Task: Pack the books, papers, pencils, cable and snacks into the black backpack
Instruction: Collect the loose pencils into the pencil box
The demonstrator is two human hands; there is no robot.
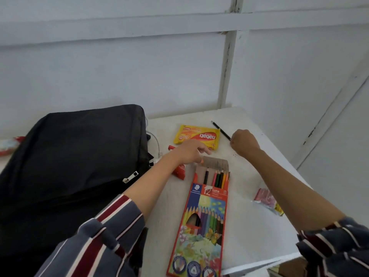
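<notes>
Fingers of my right hand (245, 143) curled round the black pencil (221, 130) at upper centre; my left hand (189, 150) reached loosely open over the pencil box (205, 216), black backpack (73, 156) at left

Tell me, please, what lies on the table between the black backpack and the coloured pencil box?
In the head view, a small red carton lies between the black backpack and the coloured pencil box, with the left forearm crossing above that stretch.
</notes>
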